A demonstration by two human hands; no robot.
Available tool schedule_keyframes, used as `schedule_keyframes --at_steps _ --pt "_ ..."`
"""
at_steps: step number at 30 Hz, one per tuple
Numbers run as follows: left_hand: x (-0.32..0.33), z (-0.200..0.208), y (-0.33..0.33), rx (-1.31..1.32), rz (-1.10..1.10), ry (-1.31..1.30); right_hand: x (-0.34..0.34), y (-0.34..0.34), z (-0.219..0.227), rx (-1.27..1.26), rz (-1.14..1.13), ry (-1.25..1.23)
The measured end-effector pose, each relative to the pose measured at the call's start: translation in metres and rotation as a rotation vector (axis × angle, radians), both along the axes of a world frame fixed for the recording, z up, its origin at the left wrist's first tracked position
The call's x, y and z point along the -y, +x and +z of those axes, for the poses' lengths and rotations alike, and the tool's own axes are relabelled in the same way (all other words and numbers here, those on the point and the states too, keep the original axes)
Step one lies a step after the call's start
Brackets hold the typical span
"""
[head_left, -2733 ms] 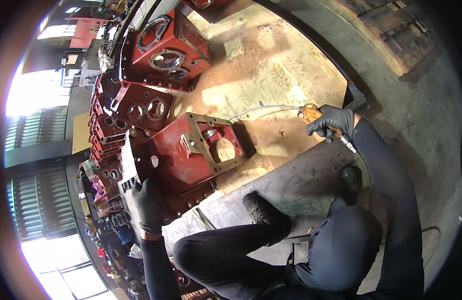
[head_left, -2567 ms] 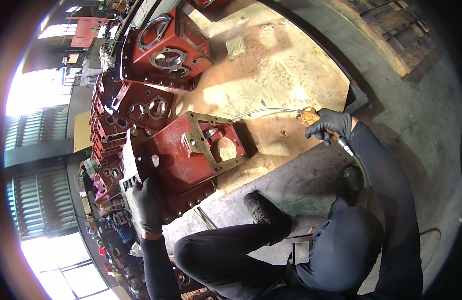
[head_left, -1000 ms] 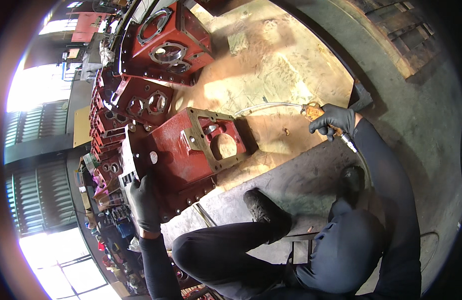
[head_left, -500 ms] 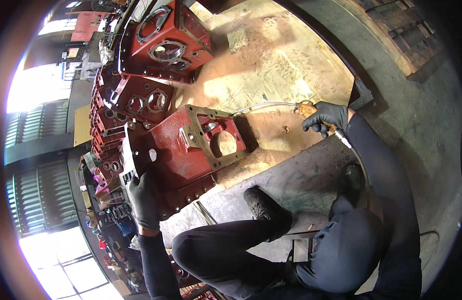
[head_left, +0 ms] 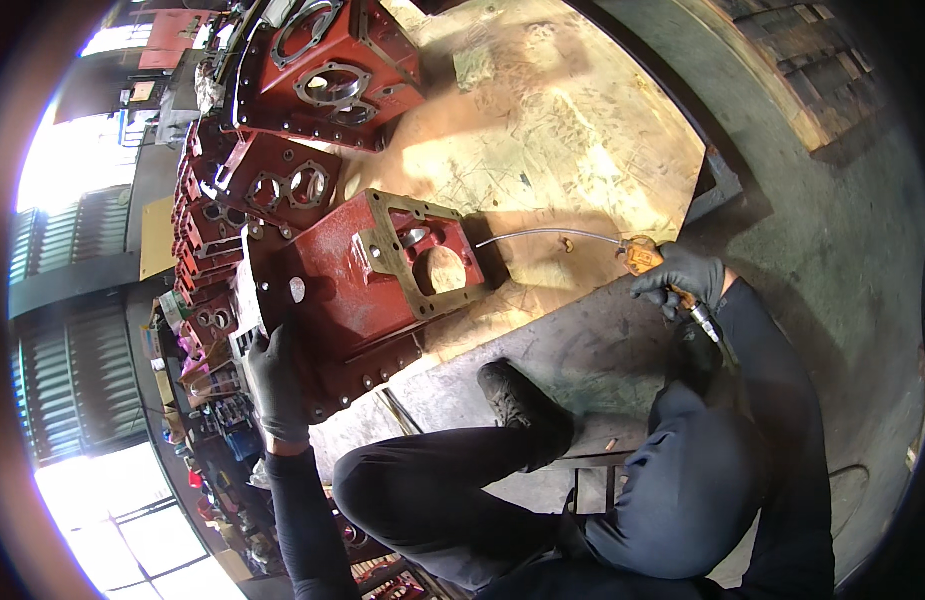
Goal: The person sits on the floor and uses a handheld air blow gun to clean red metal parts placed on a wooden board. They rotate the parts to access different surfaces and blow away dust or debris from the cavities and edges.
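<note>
My right hand (head_left: 682, 278), in a dark glove, is closed around an orange air blow gun (head_left: 642, 257). Its long, thin, curved metal tube (head_left: 547, 234) reaches left, with the tip close to the open end of a red cast-metal housing (head_left: 332, 275). Whether the tip touches the housing I cannot tell. A hose fitting (head_left: 704, 325) hangs from the gun's lower end. My left hand (head_left: 275, 375), also gloved, grips the flange at the housing's left side, and its fingers are partly hidden. Bare metal edges frame the housing's rectangular opening, with a round hole inside.
The housing lies on a worn wooden tabletop (head_left: 542, 120) with a dark metal edge. More red castings (head_left: 332, 85) stand at the far left. A small yellowish scrap (head_left: 566, 244) lies below the tube. My legs (head_left: 442, 490) are close under the table; a wooden pallet (head_left: 802, 60) sits far right.
My right hand has moved right and slightly nearer with the blow gun, so its tube tip sits just off the housing's corner. My left hand stays on the flange.
</note>
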State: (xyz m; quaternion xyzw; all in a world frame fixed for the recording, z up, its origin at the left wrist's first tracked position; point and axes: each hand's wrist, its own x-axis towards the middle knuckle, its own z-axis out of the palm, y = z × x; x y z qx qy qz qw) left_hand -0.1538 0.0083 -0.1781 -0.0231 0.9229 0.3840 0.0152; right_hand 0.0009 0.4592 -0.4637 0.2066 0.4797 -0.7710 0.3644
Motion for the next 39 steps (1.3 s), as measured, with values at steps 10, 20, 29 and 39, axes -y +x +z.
schedule_keyframes --at_steps 10,20,29,39 --pt "-0.006 0.001 -0.001 -0.026 0.007 -0.035 0.017 -0.014 -0.003 -0.064 0.050 0.025" --pt "0.002 -0.003 -0.004 -0.012 0.023 -0.020 -0.008 0.015 0.003 0.038 -0.049 -0.052" --pt "-0.007 -0.001 0.001 -0.002 0.056 0.016 0.004 0.049 -0.013 0.014 0.028 -0.042" --pt "0.001 -0.001 -0.002 0.034 0.026 0.057 0.019 0.049 -0.013 0.016 0.033 -0.046"
